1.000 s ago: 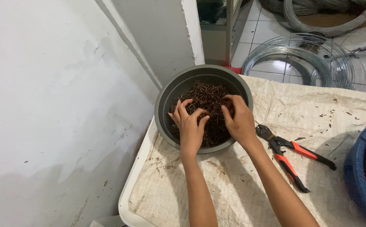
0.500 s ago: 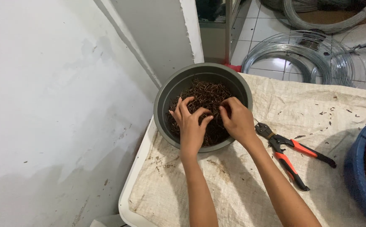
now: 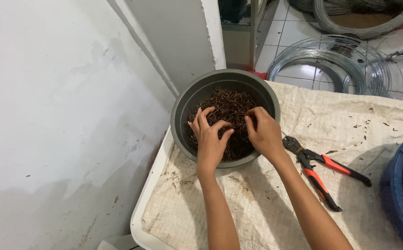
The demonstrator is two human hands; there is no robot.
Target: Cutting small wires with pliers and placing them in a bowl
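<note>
A grey round basin (image 3: 196, 92) stands at the table's far left corner, filled with small rusty brown wire pieces (image 3: 231, 104). Both my hands are inside it. My left hand (image 3: 209, 139) rests on the pile with fingers curled, pinching at the pieces. My right hand (image 3: 262, 132) lies beside it, fingers bent down into the pile. What each hand holds is hidden among the pieces.
Red-and-black handled cutters (image 3: 321, 171) lie on the sackcloth-covered table (image 3: 266, 203) just right of my right arm. A blue tub (image 3: 398, 194) of similar wire pieces sits at the right edge. Coils of silver wire (image 3: 331, 60) lie on the tiled floor beyond. A white wall (image 3: 49, 115) stands left.
Both hands have curled their fingers in and drawn slightly closer together on the pile. The basin and cutters have not moved.
</note>
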